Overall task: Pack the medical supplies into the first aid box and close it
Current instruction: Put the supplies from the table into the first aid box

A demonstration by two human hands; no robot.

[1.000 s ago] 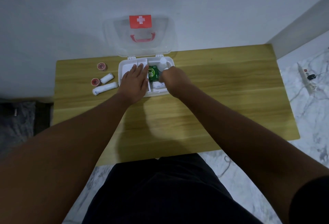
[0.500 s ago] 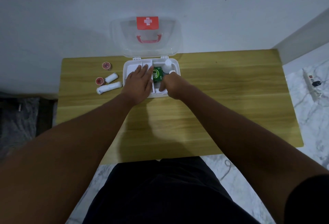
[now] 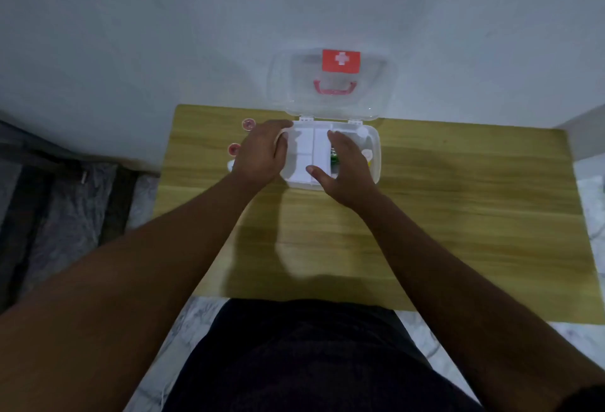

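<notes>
The left hand [image 3: 262, 151] curls over the box's left edge; whether it grips a supply I cannot tell. The right hand [image 3: 348, 166] hovers spread and empty over the first aid box [image 3: 375, 156]. 2 tape rolls [image 3: 233, 148] lie just left, nearest the left hand. The lid [image 3: 376, 91] shows only a white cross on red; no readable writing.

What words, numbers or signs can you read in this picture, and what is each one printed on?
White cross, a sign with no letters: on the red label of the clear open lid.
Green packet in the box: print hidden by the right hand, unreadable.
No other text shows.
</notes>
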